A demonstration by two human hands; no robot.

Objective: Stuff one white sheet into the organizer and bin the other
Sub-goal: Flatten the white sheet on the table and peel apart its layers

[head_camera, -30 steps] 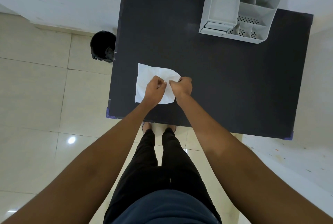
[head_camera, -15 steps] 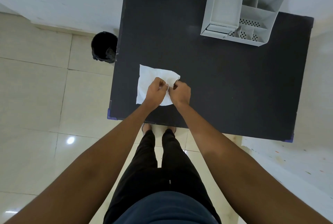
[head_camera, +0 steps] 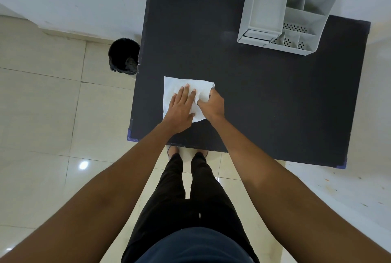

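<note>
I am seeing the white sheet (head_camera: 179,85) lying on the black table (head_camera: 264,97), close to the table's near edge and its left edge. The left hand (head_camera: 181,106) is lying flat on the sheet with fingers spread wide, pressing it down. The right hand (head_camera: 212,104) is closing on the sheet's right side, pinching a raised fold of paper between thumb and fingers. I cannot tell whether one sheet or two are lying there. The organizer (head_camera: 281,15) is standing at the table's far edge, well apart from the sheet, with bare tabletop lying between them. The bin (head_camera: 123,56) is standing on the floor (head_camera: 42,114), just beside the table's left edge, beyond the sheet. I am seeing open tabletop stretching right of the hands.
</note>
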